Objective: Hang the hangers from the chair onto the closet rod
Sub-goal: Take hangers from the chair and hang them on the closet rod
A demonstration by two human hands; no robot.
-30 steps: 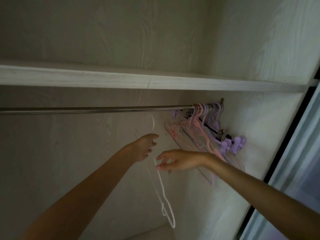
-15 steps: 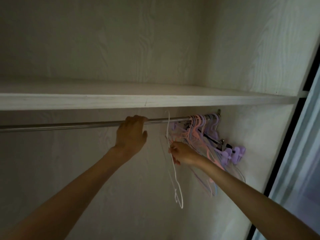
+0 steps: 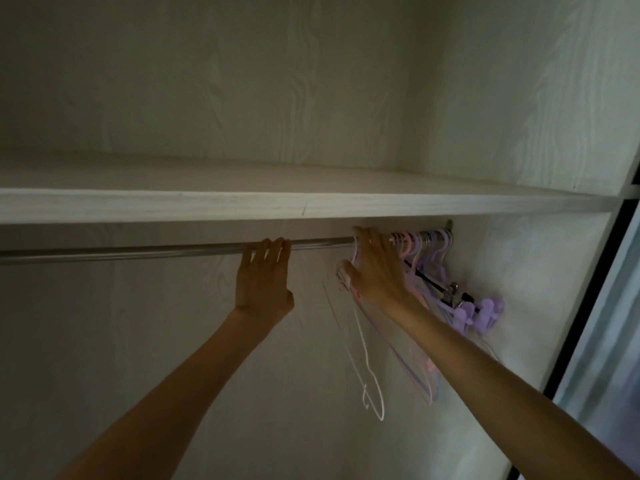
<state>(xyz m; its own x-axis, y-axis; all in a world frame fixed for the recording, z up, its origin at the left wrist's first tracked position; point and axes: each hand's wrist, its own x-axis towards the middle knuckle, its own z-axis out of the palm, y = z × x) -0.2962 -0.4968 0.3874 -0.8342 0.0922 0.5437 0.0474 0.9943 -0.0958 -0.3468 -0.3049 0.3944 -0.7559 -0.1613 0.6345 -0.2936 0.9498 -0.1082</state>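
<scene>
Two bare hands reach up to the closet rod (image 3: 173, 249), a metal bar running straight across just under the pale wooden shelf (image 3: 311, 206). The left hand (image 3: 263, 278) rests against the rod near its middle, fingers nearly straight with the tips laid over the bar, holding nothing else. The right hand (image 3: 375, 268) is further toward the rod's right end, fingertips up at the bar and palm pressed against the hangers there; its fingers look extended rather than curled, though whether any of them pinch a hook is hidden behind the hand.

A white hanger (image 3: 367, 348) hangs from the rod just at the right hand, on the hand's left side, its thin frame dropping well below the bar and ending in a small loop. Its hook is covered by the hand, so the contact with the rod cannot be seen directly. Just beyond the right hand, crowded at the rod's right end beside the bracket, is a bunch of pink and purple hangers (image 3: 420, 251), their hooks over the bar and their frames swung toward the closet's side wall (image 3: 540, 258). Purple clips (image 3: 479, 315) and a dark clip bar show among them, below the rod's end.
</scene>
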